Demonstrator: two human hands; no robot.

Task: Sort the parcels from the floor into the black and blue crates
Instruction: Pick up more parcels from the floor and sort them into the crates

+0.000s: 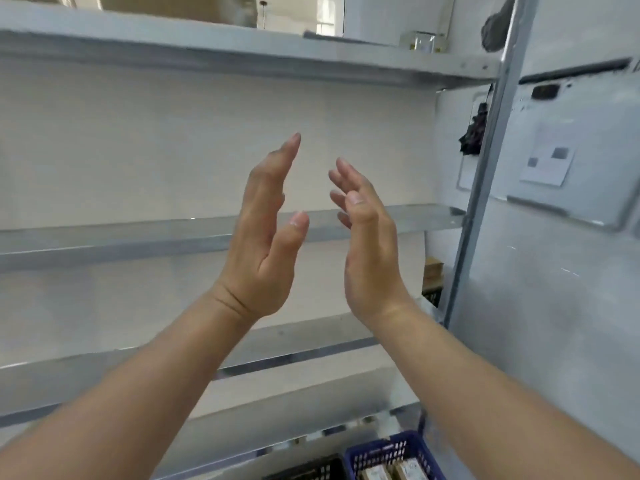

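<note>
We are holding our left hand (263,251) and right hand (372,258) up, fingers straight, gripping nothing; we are advising looking floorward beside the blue crate (377,453).

I am looking at grey metal shelving (207,51) running across a pale wall (138,150); its upright post (485,188) is standing at my right, and a whiteboard (595,116) beyond is carrying a white paper sheet (547,157).
</note>
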